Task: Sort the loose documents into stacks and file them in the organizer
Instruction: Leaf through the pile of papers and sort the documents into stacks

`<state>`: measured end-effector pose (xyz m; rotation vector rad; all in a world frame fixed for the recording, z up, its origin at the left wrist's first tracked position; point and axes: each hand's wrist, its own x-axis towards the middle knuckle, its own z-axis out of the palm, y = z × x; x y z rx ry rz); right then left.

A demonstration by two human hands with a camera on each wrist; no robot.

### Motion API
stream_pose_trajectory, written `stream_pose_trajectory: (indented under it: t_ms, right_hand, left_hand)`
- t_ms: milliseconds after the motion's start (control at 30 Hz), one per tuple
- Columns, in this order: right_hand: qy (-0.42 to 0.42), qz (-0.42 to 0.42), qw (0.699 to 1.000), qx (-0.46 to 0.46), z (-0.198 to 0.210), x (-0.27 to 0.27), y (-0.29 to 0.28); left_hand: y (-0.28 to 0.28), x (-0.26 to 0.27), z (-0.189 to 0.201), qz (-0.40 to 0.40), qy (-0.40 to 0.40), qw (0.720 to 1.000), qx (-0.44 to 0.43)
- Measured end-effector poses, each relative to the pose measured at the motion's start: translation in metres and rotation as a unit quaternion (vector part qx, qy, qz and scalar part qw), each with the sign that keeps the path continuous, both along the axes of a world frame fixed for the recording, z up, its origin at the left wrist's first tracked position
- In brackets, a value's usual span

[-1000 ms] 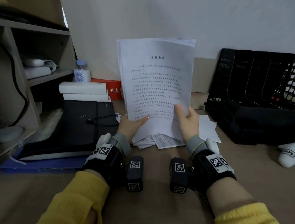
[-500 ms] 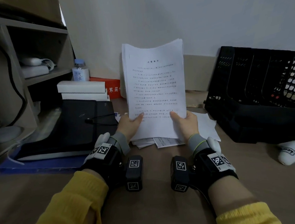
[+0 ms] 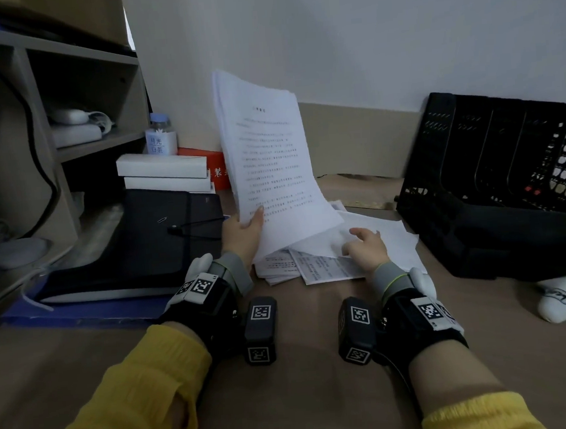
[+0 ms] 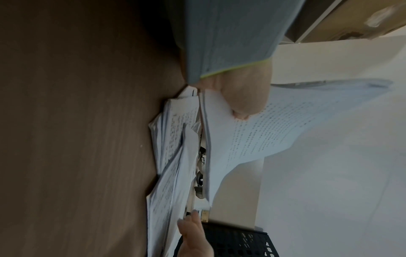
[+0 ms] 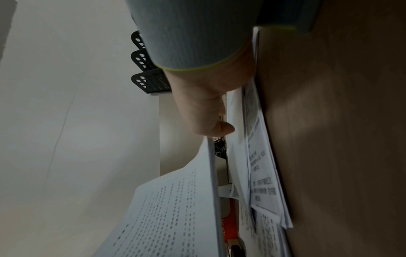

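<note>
Documents: raised stack (image 3: pixel 271 168) tilted left, pinched at lower edge in your left hand (image 3: pixel 242 232), thumb on front sheet. Your right hand (image 3: pixel 365 246) off stack, fingers relaxed over loose pile (image 3: pixel 319 265) on desk. Organizer (image 3: pixel 495 177) well right. Risk: one-sided grip lets sheets sag, fan out, slip onto pile. Support right edge.

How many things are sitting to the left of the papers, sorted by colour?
White: 3, two stacked boxes and a bottle
Black: 1, a folder
Red: 1, a box
Total: 5
</note>
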<state>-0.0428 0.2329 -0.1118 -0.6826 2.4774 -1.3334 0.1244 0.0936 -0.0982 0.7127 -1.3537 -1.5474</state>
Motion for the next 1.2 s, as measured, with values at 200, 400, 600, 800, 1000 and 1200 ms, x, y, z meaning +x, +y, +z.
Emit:
stream_pose_trajectory:
  t_ms: [200,400,600,800,1000,1200]
  right_hand:
    - [0.073,0.023,0.98,0.182,0.005,0.014,0.0]
    - [0.072,0.008,0.97,0.23,0.007,0.015,-0.006]
    - [0.07,-0.003,0.963,0.262,0.008,0.014,-0.017]
    - [0.073,-0.017,0.959,0.275,0.004,0.014,-0.024]
    - [0.097,-0.04,0.969,0.224,0.006,0.018,-0.026]
    - [0.156,-0.015,0.956,0.248,0.014,0.025,-0.024]
  left_hand:
    - [-0.002,0.001,-0.001,0.017,0.019,0.999,0.025]
    - [-0.001,0.001,0.001,0.013,0.009,1.0,0.025]
    - [0.001,0.001,0.001,0.011,-0.002,1.0,0.015]
    - [0.001,0.001,0.002,0.012,0.007,1.0,0.019]
    - [0.001,0.001,0.001,0.014,0.017,1.0,0.021]
    - [0.002,0.002,0.001,0.01,0.026,0.999,0.018]
